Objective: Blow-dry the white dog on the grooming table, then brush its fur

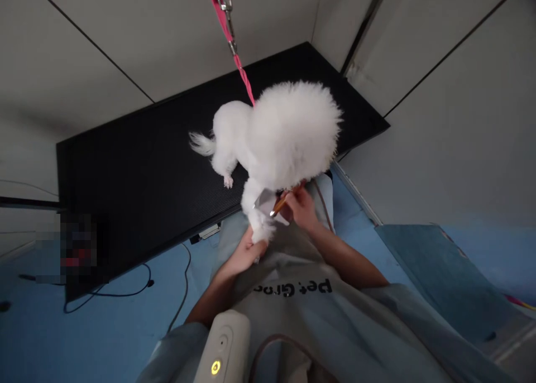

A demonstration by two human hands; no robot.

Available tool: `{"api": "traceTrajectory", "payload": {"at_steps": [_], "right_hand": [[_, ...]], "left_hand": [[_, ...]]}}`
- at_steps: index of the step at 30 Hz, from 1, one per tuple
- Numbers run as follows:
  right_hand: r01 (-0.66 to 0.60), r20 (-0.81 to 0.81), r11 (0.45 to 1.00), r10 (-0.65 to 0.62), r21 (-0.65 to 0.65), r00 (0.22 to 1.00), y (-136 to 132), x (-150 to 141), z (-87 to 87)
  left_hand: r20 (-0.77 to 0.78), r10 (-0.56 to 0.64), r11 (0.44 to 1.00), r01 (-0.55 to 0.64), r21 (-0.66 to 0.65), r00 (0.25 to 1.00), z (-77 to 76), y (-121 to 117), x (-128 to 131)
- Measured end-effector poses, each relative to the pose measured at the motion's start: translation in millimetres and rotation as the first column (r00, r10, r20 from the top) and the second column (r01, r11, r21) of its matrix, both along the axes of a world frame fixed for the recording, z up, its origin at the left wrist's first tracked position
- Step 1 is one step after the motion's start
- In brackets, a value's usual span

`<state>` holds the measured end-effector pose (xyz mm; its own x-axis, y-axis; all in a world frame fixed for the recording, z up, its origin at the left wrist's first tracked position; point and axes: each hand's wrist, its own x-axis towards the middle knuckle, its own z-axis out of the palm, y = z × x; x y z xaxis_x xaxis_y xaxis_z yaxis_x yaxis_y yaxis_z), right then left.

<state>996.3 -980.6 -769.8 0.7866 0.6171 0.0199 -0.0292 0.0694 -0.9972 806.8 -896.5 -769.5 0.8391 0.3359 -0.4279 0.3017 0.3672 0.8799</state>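
Note:
A fluffy white dog [293,132] stands on a black grooming table [138,187]; its large round head faces the near right side. My left hand [250,252] is closed around the lower end of the dog's raised front leg [253,196], near the table's front edge. In my right hand [300,204] is a slicker brush [278,205] with an orange-brown handle, gripped under the dog's chin. Its greyish head lies beside or against the leg fur; I cannot tell whether it touches. The dog's muzzle is hidden from above.
A pink lead [243,73] with a metal clip runs from above to the dog's neck. Cables [184,282] lie on the blue floor at left. A whitish device [226,344] with a yellow light hangs before my apron [301,316]. A teal mat [439,277] is at right.

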Motion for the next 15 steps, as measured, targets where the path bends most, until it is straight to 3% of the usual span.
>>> {"api": "traceTrajectory", "payload": {"at_steps": [2,3,6,7,10,11,15], "right_hand": [[0.165,0.032,0.986,-0.166,0.034,0.986,-3.5,4.7,3.9],[0.164,0.048,0.985,-0.167,0.053,0.985,-5.2,5.5,5.8],[-0.118,0.038,0.992,0.117,0.047,0.992,-7.1,3.5,8.6],[-0.146,0.013,0.988,0.146,0.042,0.989,-6.3,3.0,8.5],[0.069,-0.034,0.995,-0.067,0.069,0.997,-2.1,2.9,7.4],[0.088,-0.036,0.993,-0.085,0.083,0.996,-1.0,2.3,7.5],[-0.171,-0.024,0.984,0.172,0.053,0.985,2.1,-5.4,11.8]], "left_hand": [[0.009,0.001,1.000,-0.001,-0.018,1.000,-1.9,-0.5,-1.0],[0.016,-0.006,1.000,0.006,-0.020,1.000,-2.0,-0.4,-1.6],[0.034,-0.031,0.999,0.032,-0.014,0.999,-0.8,1.0,-4.1],[0.041,-0.038,0.999,0.039,-0.020,0.998,-0.3,1.7,-5.3],[0.073,-0.035,0.997,0.040,-0.071,0.997,0.5,3.1,-9.9],[0.078,-0.041,0.995,0.048,-0.092,0.996,0.5,3.3,-11.7],[0.094,-0.024,0.978,0.043,-0.204,0.995,1.3,3.3,-18.6]]}}
